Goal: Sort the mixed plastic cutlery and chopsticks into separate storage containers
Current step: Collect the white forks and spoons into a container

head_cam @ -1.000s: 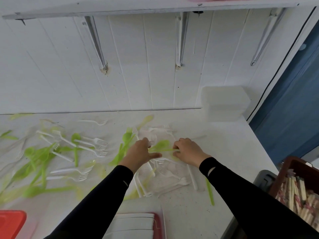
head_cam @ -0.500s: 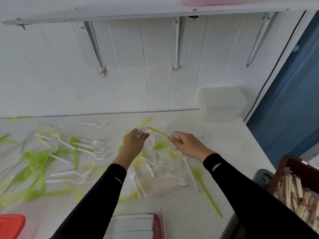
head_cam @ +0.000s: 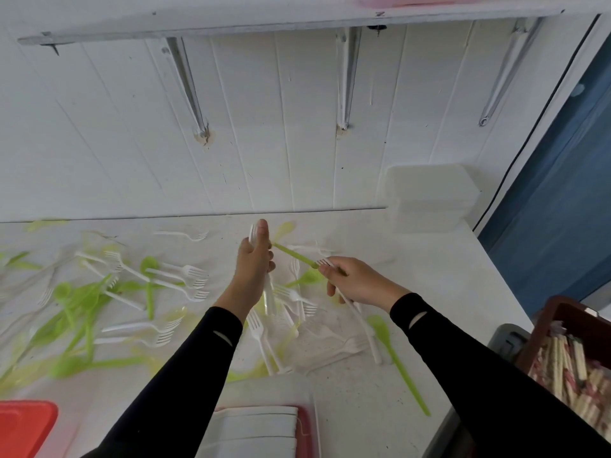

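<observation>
Green spoons and white forks are lying scattered on the left of the white surface. The left hand is holding pale cutlery upright, fingers curled round it, thumb pointing up. A thin green handle is slanting from beside that thumb to the right hand, whose fingers are pinching its end together with a fork. Wrapped chopsticks are filling a brown box at far right.

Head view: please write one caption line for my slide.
Left hand grips white cutlery; right hand pinches a white fork and green utensil over table.
</observation>
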`<move>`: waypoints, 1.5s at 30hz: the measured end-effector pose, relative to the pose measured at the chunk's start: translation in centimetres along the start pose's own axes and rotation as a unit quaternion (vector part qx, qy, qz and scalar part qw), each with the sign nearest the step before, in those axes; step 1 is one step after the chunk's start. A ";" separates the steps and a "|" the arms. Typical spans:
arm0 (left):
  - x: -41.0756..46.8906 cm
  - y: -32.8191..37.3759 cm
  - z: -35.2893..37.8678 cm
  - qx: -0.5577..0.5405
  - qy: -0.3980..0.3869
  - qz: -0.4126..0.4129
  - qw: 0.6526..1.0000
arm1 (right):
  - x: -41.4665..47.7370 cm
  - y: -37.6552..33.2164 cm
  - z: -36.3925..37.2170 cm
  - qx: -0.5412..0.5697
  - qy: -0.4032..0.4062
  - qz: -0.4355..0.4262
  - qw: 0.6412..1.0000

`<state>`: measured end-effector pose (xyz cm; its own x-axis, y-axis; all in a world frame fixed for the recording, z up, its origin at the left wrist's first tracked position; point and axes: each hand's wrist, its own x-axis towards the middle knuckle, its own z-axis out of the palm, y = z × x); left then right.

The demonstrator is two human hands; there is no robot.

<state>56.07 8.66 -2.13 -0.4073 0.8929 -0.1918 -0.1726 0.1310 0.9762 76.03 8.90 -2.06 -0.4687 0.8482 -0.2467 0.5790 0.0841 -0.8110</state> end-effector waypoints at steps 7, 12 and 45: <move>0.2 -2.3 -0.9 0.376 -0.028 0.106 0.920 | 0.5 1.7 -1.5 -0.225 -0.003 0.048 0.973; -0.4 -3.3 -1.5 0.517 -0.098 0.115 0.843 | 0.8 1.9 -2.4 -0.259 0.001 0.082 0.963; 0.9 -0.7 -1.3 0.005 -0.036 0.034 0.999 | -1.6 1.1 -4.6 -0.067 0.020 0.149 0.986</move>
<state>54.62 8.83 -3.08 -0.3527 0.9282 -0.1182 -0.1371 0.0736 0.9878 80.51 10.00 -0.12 -0.2402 0.8652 -0.4402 0.7706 -0.1058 -0.6284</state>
